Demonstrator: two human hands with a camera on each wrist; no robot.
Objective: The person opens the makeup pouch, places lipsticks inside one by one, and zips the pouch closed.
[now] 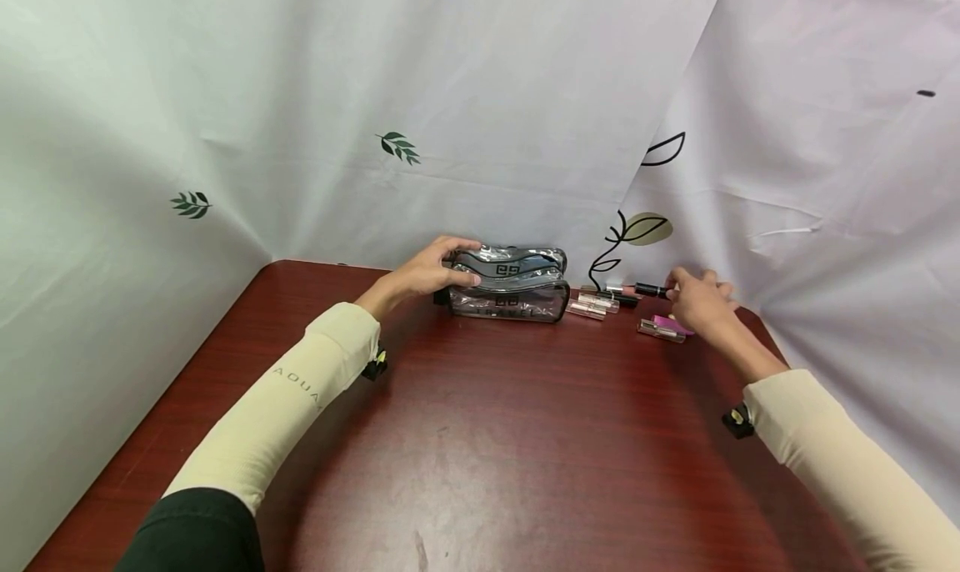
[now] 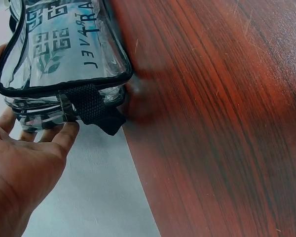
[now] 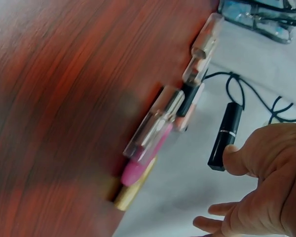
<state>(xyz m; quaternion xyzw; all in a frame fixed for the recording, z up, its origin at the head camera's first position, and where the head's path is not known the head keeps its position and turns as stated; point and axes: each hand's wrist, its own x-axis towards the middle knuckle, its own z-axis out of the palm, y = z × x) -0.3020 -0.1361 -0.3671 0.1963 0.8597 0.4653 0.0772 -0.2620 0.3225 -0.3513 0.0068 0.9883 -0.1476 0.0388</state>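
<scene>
My left hand (image 1: 429,268) grips the left end of a clear zip-up toiletry bag (image 1: 510,308) with black piping and printed lettering. In the left wrist view the bag's black strap tab (image 2: 91,104) hangs at the near end, beside the fingers of my left hand (image 2: 24,163). Over at the far right, my right hand (image 1: 702,303) pinches a black lipstick tube (image 1: 651,290). The right wrist view shows that lipstick (image 3: 225,136) raised above the table, the thumb against its lower end; the fingertip contact behind it is hidden.
Several clear-cased cosmetic tubes (image 1: 587,310) lie right of the bag. A clear tube (image 1: 660,331) and a purple-pink item (image 1: 670,323) lie below my right hand; a gold tube (image 3: 133,191) sits beside them. White cloth (image 1: 480,97) hangs behind the red-brown table (image 1: 480,439).
</scene>
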